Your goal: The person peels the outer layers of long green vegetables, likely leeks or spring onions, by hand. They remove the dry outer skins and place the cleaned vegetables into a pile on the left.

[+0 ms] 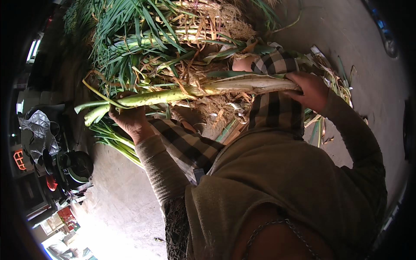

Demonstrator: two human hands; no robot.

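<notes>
A long leek-like stalk point(175, 95) lies crosswise in front of my body, held up between both hands. My left hand point(130, 118) is wrapped around its pale green upper end, where cut leaf stubs stick out past the fingers. At the other end, my right hand point(308, 89) pinches the whitish, loose outer layer point(260, 84) with thumb and fingers. Brown dried leaf strips point(191, 87) hang from the middle of the stalk. Just beyond the stalk is a large heap of similar plants point(130, 48), green leaves to the left and fibrous roots point(234, 26) to the right.
Loose peelings and leaves point(338, 78) lie on the concrete floor point(373, 107) at right. More green stalks point(118, 141) rest below my left hand. My legs in plaid trousers point(185, 139) are bent close to the heap. A dark wheeled vehicle point(74, 165) stands at far left.
</notes>
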